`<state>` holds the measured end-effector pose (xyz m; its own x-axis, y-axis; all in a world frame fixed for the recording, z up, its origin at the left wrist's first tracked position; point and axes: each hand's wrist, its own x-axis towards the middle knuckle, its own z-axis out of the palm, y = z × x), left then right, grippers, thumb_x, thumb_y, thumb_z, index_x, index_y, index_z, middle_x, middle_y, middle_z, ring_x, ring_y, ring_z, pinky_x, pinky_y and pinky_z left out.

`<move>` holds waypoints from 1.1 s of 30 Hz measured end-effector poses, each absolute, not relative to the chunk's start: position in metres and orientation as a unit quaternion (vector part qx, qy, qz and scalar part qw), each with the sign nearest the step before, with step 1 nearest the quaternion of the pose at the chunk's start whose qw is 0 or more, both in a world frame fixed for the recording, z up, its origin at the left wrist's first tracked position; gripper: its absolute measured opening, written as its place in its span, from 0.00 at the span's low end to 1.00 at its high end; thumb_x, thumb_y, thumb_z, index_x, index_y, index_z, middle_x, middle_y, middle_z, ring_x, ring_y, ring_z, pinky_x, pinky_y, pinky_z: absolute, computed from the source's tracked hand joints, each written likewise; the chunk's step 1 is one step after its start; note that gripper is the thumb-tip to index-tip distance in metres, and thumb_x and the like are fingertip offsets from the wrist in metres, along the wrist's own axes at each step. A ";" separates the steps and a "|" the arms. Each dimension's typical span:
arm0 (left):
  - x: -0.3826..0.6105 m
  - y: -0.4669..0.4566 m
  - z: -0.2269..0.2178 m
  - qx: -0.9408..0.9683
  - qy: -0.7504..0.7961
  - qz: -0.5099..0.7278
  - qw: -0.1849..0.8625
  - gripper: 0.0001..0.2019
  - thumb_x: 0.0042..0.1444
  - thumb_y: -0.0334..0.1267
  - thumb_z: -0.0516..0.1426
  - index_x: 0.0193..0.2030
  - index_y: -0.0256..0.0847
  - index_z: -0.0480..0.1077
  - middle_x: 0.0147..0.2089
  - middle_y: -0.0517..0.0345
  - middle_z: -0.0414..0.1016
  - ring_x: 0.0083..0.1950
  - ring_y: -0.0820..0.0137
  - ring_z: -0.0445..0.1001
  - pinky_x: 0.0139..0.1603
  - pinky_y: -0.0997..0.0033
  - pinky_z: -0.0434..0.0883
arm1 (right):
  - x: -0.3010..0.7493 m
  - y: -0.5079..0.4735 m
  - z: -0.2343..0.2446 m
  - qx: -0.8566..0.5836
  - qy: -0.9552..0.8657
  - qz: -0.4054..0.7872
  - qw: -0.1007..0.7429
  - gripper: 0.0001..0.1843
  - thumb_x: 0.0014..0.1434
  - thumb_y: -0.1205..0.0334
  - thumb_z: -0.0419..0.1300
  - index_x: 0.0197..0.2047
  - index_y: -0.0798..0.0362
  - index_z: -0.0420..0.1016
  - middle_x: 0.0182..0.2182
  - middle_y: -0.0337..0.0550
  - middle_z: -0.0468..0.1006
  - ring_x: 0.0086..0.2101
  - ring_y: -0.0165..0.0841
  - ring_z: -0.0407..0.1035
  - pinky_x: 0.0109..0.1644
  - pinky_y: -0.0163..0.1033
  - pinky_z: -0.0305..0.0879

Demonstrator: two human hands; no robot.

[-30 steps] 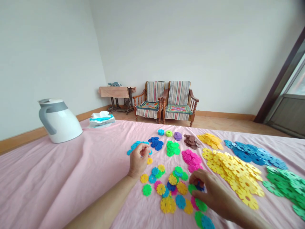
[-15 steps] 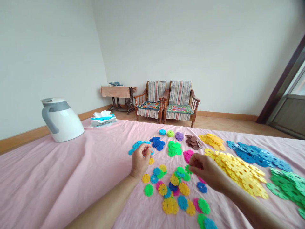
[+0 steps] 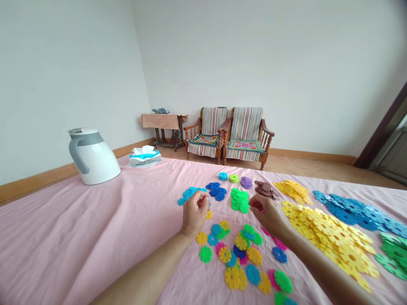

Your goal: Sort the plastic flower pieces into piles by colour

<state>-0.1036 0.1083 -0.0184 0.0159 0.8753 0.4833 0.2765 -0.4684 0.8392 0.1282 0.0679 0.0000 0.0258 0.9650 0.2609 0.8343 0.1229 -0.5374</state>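
Flat plastic flower-shaped discs lie sorted by colour on a pink cloth. My left hand rests with fingers curled beside the light blue pile; what it holds is hidden. My right hand is pinched shut just right of the green pile and covers most of a pink pile. A mixed loose heap of discs lies between and below my hands. Behind them are a dark blue pile and a brown pile.
Large yellow, blue and green heaps spread to the right. Three small stacks sit at the back. A white jug and a tissue pack stand at the left. Two wooden armchairs are by the wall.
My right hand has left the mixed heap and moved up and left to the green pile's edge. My left hand has kept its place. The view has shifted slightly.
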 end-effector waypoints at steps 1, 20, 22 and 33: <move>-0.103 0.109 -0.019 0.660 0.439 0.547 0.268 0.06 0.54 0.36 0.53 0.33 0.38 0.70 0.27 0.58 0.74 0.26 0.72 0.74 0.28 0.76 0.70 | 0.130 0.060 0.000 -0.646 -0.700 0.116 0.282 0.07 0.51 0.67 0.52 0.31 0.53 0.71 0.25 0.40 0.74 0.29 0.32 0.68 0.33 0.35 0.59; -0.104 0.112 -0.021 0.649 0.430 0.558 0.286 0.05 0.52 0.36 0.54 0.32 0.39 0.70 0.26 0.59 0.75 0.25 0.72 0.74 0.28 0.76 0.70 | 0.124 0.011 0.012 -0.657 -0.716 0.159 0.172 0.07 0.45 0.67 0.58 0.30 0.51 0.65 0.30 0.41 0.73 0.31 0.35 0.66 0.33 0.38 0.57; -0.104 0.112 -0.021 0.651 0.428 0.557 0.287 0.05 0.53 0.37 0.54 0.33 0.39 0.70 0.26 0.60 0.75 0.25 0.73 0.73 0.28 0.76 0.70 | 0.128 0.014 0.011 -0.649 -0.716 0.163 0.197 0.06 0.44 0.69 0.56 0.28 0.51 0.64 0.27 0.39 0.72 0.28 0.32 0.64 0.30 0.36 0.55; -0.104 0.111 -0.020 0.650 0.431 0.555 0.288 0.06 0.52 0.37 0.54 0.32 0.38 0.70 0.26 0.59 0.75 0.25 0.73 0.74 0.28 0.75 0.70 | 0.120 0.070 0.005 -0.668 -0.676 0.126 0.285 0.05 0.48 0.71 0.53 0.27 0.53 0.67 0.22 0.37 0.72 0.26 0.29 0.65 0.29 0.32 0.55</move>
